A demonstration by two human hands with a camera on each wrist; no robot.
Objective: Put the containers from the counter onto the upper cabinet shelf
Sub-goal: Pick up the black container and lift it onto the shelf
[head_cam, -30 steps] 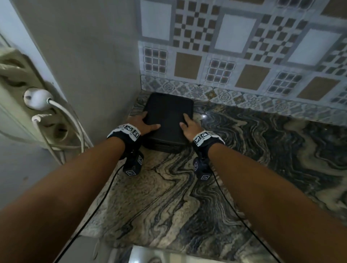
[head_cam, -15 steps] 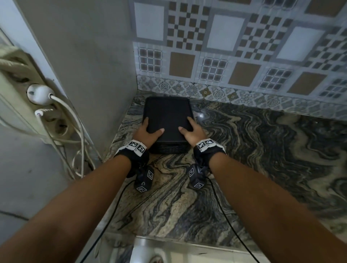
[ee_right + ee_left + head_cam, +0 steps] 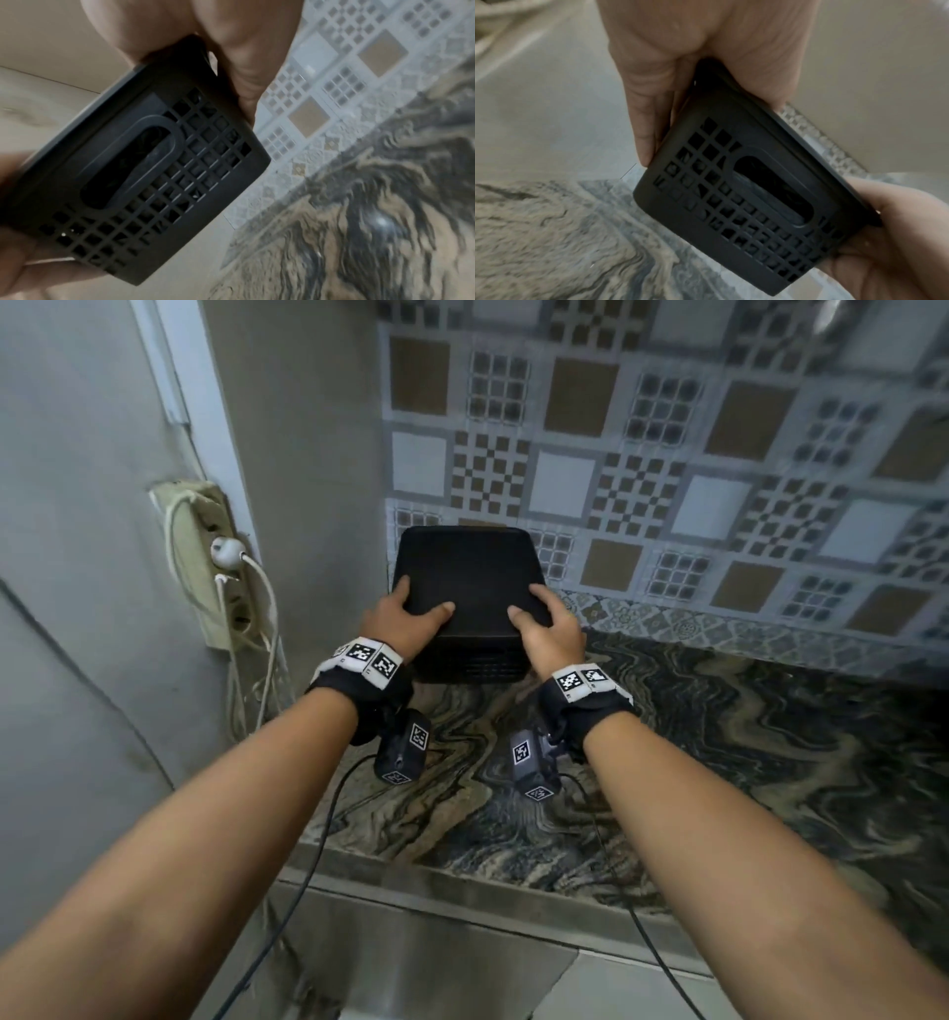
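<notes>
A black lidded container [image 3: 470, 588] with lattice sides and a slot handle is held in the air above the marbled counter [image 3: 719, 762], in the corner by the tiled wall. My left hand [image 3: 405, 618] grips its near left corner, thumb on the lid. My right hand [image 3: 547, 629] grips the near right corner the same way. In the left wrist view the container [image 3: 744, 203] sits between both hands, fingers [image 3: 644, 130] down its side. The right wrist view shows the lattice end [image 3: 154, 172] with fingers [image 3: 244, 81] along its edge. No cabinet shelf is in view.
A grey wall panel [image 3: 287, 454] stands close on the left of the container. A power strip [image 3: 205, 557] with white plugs and cables hangs on the left wall. The patterned tile backsplash [image 3: 667, 480] runs behind. The counter's front edge [image 3: 462, 880] is below my arms.
Both hands have lifted the container off the counter and up in front of the tiles. The view has tilted up with it.
</notes>
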